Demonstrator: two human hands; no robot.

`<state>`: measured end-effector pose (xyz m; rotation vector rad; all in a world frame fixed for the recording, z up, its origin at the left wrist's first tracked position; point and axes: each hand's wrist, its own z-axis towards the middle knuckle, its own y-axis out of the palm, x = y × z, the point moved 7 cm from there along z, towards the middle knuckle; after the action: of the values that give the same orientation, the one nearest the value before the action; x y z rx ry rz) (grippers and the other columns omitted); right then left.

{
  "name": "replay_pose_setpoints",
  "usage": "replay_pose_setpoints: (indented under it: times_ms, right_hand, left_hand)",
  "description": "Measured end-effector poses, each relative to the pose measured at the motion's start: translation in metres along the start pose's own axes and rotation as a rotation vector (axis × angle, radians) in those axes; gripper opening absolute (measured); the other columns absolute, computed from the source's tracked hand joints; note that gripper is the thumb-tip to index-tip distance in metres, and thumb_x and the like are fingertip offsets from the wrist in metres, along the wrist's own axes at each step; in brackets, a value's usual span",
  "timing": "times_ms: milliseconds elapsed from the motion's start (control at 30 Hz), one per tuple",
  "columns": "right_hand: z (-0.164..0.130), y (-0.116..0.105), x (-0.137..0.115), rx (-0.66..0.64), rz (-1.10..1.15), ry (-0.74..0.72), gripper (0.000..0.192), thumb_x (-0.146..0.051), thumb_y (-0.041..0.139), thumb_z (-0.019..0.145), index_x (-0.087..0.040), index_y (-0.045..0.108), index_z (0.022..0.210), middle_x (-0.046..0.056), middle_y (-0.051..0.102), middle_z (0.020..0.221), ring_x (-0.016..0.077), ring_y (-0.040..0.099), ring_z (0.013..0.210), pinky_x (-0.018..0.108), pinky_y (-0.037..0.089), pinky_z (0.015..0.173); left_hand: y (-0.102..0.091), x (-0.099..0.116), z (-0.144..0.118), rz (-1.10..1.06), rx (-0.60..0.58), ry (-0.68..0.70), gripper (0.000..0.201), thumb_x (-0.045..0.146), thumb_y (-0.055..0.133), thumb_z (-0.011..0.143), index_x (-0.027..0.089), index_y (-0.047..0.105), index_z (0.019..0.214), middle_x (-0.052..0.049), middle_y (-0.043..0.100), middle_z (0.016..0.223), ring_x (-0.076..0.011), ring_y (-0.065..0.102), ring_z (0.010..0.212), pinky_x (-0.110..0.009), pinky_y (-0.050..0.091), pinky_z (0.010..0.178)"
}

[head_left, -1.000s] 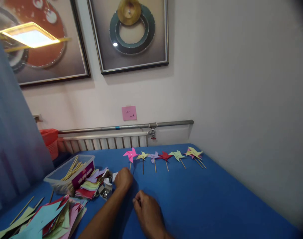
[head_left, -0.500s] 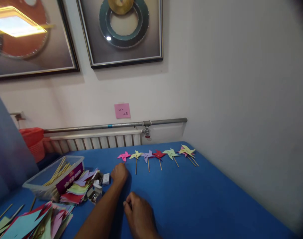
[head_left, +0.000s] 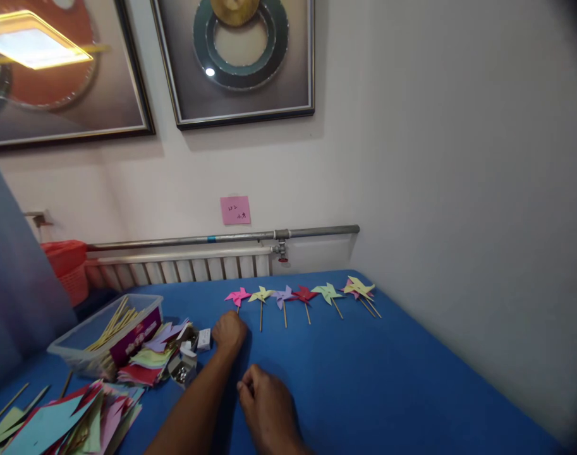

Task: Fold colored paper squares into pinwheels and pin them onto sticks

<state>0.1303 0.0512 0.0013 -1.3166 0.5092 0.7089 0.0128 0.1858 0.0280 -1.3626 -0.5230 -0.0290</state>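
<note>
Head view showed a pink pinwheel (head_left: 237,296) lying flat on the blue bench (head_left: 411,379), its paper head toward the wall and its stick running back toward the person, so that the long axis lay roughly away-and-near. The lower end of the stick was hidden behind the left hand (head_left: 229,332), which was curled over it just below the paper head; whether the stick was actually gripped could not be told. The right hand (head_left: 264,407) was seen nearer the person, loosely closed with the fingers bent in, resting on the bench and holding nothing that could be made out.

To the right of the pink pinwheel a row of other pinwheels (head_left: 307,295) was laid side by side, sticks pointing the same way. Left of the left hand were a small white box (head_left: 203,339), stacks of coloured paper (head_left: 148,363) and a clear tub of sticks (head_left: 108,332). Behind the bench a radiator (head_left: 184,270) and a pipe (head_left: 222,239) ran along a white wall, where a pink note (head_left: 235,210) and framed pictures (head_left: 234,60) were hung.
</note>
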Motion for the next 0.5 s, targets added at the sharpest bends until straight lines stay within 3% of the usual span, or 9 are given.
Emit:
replay_pose_setpoints:
  times_ms: [167,333,400,500]
  right_hand:
    - [0.002,-0.003,0.002,-0.001,0.026,0.012,0.015,-0.02,0.057,0.093,-0.023,0.069,0.085,0.002,0.077,0.079,0.0173,0.07,0.072,0.026,0.032,0.06]
    - [0.005,-0.003,0.008,0.058,0.096,-0.02,0.024,-0.017,0.051,0.094,-0.021,0.074,0.097,0.011,0.081,0.093,0.0215,0.074,0.078,0.026,0.04,0.063]
    - [0.007,0.001,0.011,0.023,0.124,-0.01,0.027,-0.024,0.051,0.094,-0.021,0.077,0.09,0.013,0.081,0.085,0.0231,0.073,0.069,0.028,0.042,0.06]
    - [0.007,0.003,0.012,0.007,0.193,-0.042,0.042,-0.043,0.043,0.098,-0.021,0.079,0.095,0.013,0.082,0.087,0.0241,0.073,0.072,0.029,0.046,0.062]
  left_hand:
    - [-0.015,0.006,-0.023,-0.011,0.045,0.094,0.032,0.025,0.047,0.098,0.008,0.071,0.11,-0.021,0.075,0.108,-0.0335,0.071,0.103,-0.038,0.05,0.083]
    - [-0.022,0.01,-0.086,-0.259,0.075,0.363,0.026,0.023,0.046,0.099,0.02,0.07,0.09,-0.007,0.075,0.087,-0.0211,0.069,0.084,-0.028,0.045,0.073]
    - [-0.024,0.009,-0.113,-0.368,0.129,0.473,0.026,0.022,0.045,0.099,0.02,0.067,0.086,-0.005,0.072,0.085,-0.0195,0.066,0.081,-0.029,0.044,0.073]
    - [-0.026,0.003,-0.137,-0.439,0.235,0.509,0.03,0.022,0.041,0.1,0.02,0.064,0.082,-0.005,0.067,0.082,-0.0194,0.062,0.08,-0.031,0.044,0.076]
